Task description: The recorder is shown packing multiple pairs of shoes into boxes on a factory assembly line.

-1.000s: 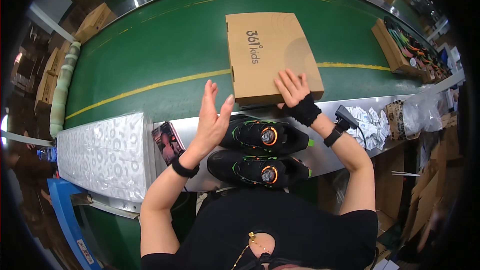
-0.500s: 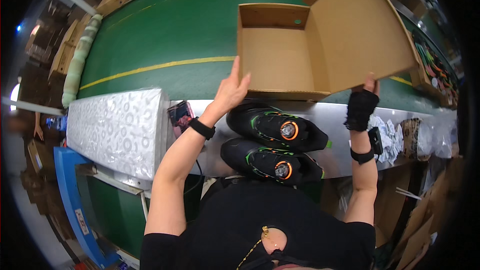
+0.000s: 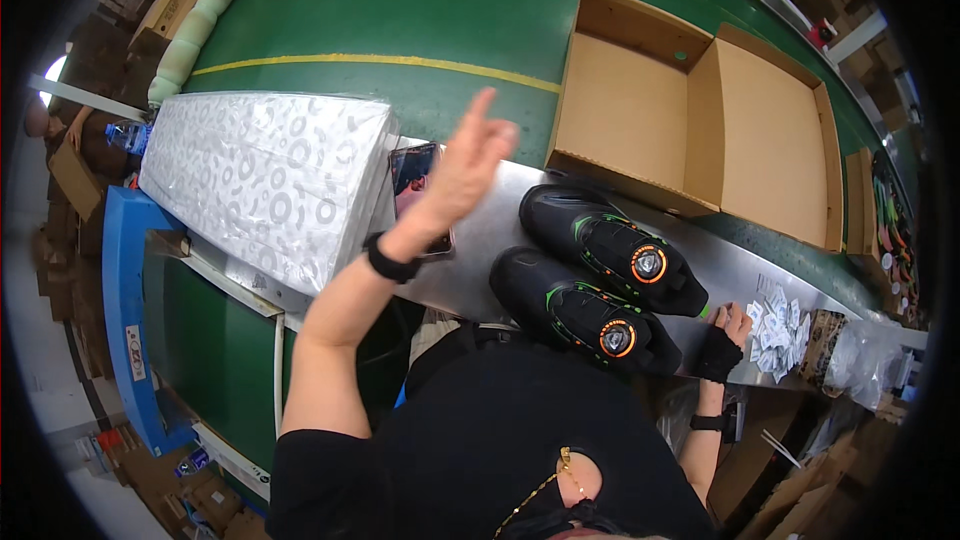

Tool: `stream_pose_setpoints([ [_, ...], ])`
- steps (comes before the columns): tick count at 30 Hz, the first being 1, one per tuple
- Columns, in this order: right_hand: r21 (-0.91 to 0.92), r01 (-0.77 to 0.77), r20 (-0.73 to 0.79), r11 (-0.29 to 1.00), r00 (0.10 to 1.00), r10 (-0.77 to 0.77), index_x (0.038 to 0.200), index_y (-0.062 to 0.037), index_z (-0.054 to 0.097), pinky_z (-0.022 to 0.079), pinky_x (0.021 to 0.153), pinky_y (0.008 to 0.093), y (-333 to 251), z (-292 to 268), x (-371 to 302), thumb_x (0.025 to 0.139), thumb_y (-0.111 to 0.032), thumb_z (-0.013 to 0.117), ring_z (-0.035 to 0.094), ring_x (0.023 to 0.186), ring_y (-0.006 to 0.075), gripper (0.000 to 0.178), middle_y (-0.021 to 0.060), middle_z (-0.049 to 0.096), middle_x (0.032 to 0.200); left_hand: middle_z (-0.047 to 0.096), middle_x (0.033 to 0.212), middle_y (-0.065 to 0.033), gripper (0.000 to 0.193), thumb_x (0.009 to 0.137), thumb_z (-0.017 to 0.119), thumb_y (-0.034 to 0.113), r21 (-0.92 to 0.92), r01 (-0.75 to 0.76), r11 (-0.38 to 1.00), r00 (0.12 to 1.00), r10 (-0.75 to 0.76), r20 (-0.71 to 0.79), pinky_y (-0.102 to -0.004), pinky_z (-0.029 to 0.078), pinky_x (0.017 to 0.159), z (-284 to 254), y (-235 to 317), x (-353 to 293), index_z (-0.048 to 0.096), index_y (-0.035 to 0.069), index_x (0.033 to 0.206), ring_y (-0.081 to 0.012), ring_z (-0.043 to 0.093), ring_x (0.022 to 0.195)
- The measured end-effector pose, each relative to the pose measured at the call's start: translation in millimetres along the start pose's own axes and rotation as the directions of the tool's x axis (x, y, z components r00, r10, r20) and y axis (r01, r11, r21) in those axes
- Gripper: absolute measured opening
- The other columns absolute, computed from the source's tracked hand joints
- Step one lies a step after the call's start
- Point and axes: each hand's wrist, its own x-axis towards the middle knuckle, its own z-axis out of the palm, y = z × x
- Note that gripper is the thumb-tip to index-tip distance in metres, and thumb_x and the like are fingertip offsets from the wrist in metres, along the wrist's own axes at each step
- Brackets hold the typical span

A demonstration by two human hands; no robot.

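My left hand, slightly blurred, is raised over the phone and the near edge of the belt. Its index finger points out and it holds nothing. Beside the shoes' right end, my right hand in a black fingerless glove rests low at the metal ledge, fingers loosely bent and apart; nothing shows in them. Two black cycling shoes with green trim and orange-ringed dials lie side by side between my hands. Beyond them an open brown cardboard box has its lid folded back to the right. Small white packets are heaped beside my right hand.
A stack of white patterned tissue paper in clear plastic occupies the ledge at left. The green belt stretches behind. A blue frame stands lower left. Clear plastic bags and a box of coloured parts are at right.
The box lid has swung down to the right and lies open on the belt. My right hand let go of it and moved down beside the packets. My left hand has left the box.
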Motion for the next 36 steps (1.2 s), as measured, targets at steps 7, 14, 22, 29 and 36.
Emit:
stream_pose_setpoints([
  [7, 0.087, 0.16, -0.114, 0.983, 0.982, -0.15, 0.097, -0.0009, 0.057, 0.044, 0.073, 0.0354, 8.4, -17.5, -2.7, 0.085, -0.016, 0.051, 0.055, 0.085, 0.0296, 0.021, 0.0148, 0.056, 0.091, 0.06, 0.092, -0.0131, 0.027, 0.09, 0.042, 0.013, 0.083, 0.107, 0.991, 0.902, -0.062, -0.428, -0.0284, 0.05, 0.072, -166.5, 0.4, -46.4, 0.052, -0.003, 0.109, -0.0191, 0.061, 0.081],
  [14, 0.749, 0.082, -0.255, 0.658, 0.952, 0.171, 0.103, -0.002, 0.056, 0.043, 0.068, 0.023, -71.4, -54.7, 74.5, 0.087, -0.014, 0.052, 0.054, 0.082, 0.0119, 0.02, 0.0051, 0.058, 0.091, 0.02, 0.136, -0.0264, 0.082, 0.075, 0.059, 0.047, 0.745, 0.552, 0.375, 0.825, -0.379, -0.421, -0.0521, 0.017, 0.1, -241.8, -61.6, -120.3, 0.029, -0.008, 0.127, -0.0344, 0.019, 0.129],
  [22, 0.905, 0.017, 0.135, 0.424, 0.937, -0.324, 0.117, -0.0015, 0.048, 0.045, 0.076, 0.0255, -202.6, -27.5, 150.1, 0.081, -0.01, 0.056, 0.056, 0.091, 0.0152, 0.038, 0.0094, 0.058, 0.099, 0.028, 0.134, -0.024, 0.068, 0.076, 0.059, 0.043, 0.746, 0.552, 0.373, 0.831, -0.317, -0.457, -0.0479, 0.022, 0.099, -227.9, -58.2, -115.9, 0.039, 0.001, 0.125, -0.0343, 0.027, 0.125],
  [29, 0.882, -0.141, 0.329, 0.45, 0.867, -0.374, 0.106, -0.002, 0.054, 0.044, 0.064, 0.0224, -240.5, 6.8, 158.5, 0.078, -0.014, 0.056, 0.059, 0.083, 0.0116, 0.03, 0.0059, 0.062, 0.088, 0.053, 0.111, -0.0225, 0.032, 0.08, 0.057, 0.024, 0.764, 0.405, 0.502, 0.897, -0.058, -0.438, -0.0353, 0.036, 0.092, -233.6, -69.1, -119.0, 0.061, 0.001, 0.102, -0.0344, 0.048, 0.109],
  [36, 0.697, -0.468, 0.629, 0.543, 0.763, -0.149, 0.101, -0.0086, 0.058, 0.042, 0.059, 0.0273, -250.8, -4.7, 167.9, 0.077, -0.039, 0.059, 0.06, 0.079, 0.011, 0.038, 0.0019, 0.062, 0.084, 0.059, 0.094, -0.0205, 0.022, 0.084, 0.049, 0.016, 0.808, 0.379, 0.452, 0.859, 0.154, -0.488, -0.039, 0.042, 0.079, -230.4, -69.7, -115.7, 0.061, -0.003, 0.087, -0.0359, 0.054, 0.089],
])
